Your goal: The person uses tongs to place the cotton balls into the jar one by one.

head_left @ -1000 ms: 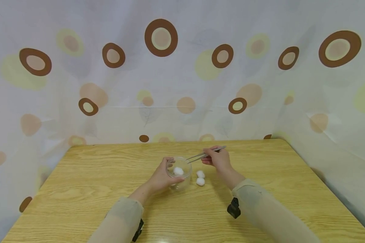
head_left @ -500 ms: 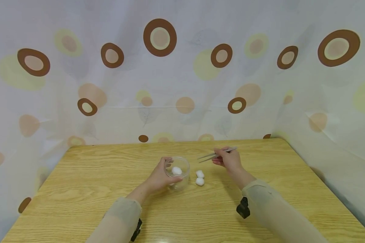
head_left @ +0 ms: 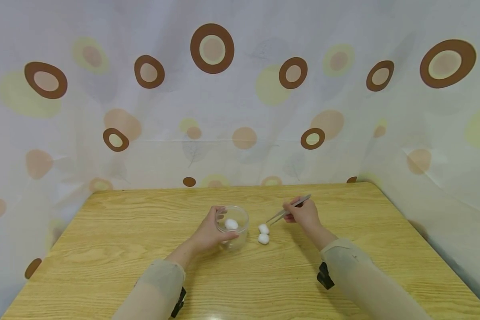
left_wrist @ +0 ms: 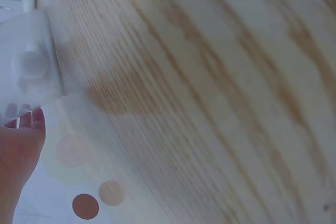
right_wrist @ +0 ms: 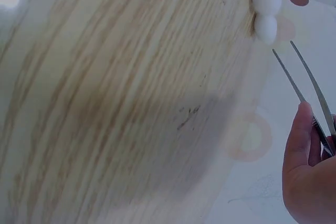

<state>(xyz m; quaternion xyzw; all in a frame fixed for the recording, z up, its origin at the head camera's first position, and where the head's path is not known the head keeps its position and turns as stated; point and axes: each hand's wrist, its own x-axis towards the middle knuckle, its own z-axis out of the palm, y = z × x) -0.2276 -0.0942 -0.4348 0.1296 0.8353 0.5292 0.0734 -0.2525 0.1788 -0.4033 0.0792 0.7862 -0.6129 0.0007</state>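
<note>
My left hand (head_left: 207, 232) grips a clear round jar (head_left: 242, 238) on its left side, thumb across the front. Inside the jar a white cotton ball (head_left: 231, 224) shows; whether more lie under it I cannot tell. Two more cotton balls, a far one (head_left: 263, 229) and a near one (head_left: 263, 239), touch each other on the table right of the jar. My right hand (head_left: 305, 216) pinches metal tweezers (right_wrist: 287, 75). The tweezers' tips stand apart with nothing between them, close to the far cotton ball. In the left wrist view the jar (left_wrist: 31, 72) is cut off by the edge.
A wood-grain table (head_left: 116, 240) lies under everything. Behind it and at both sides hangs a pale curtain (head_left: 240, 106) with brown and yellow rounds. A black device (head_left: 325, 276) sits at the right wrist, another (head_left: 178, 303) at the left.
The right hand has drawn the tweezers from the jar's rim to the right, then tilted their tips down toward the cotton balls on the table. The left hand with the jar has barely shifted.
</note>
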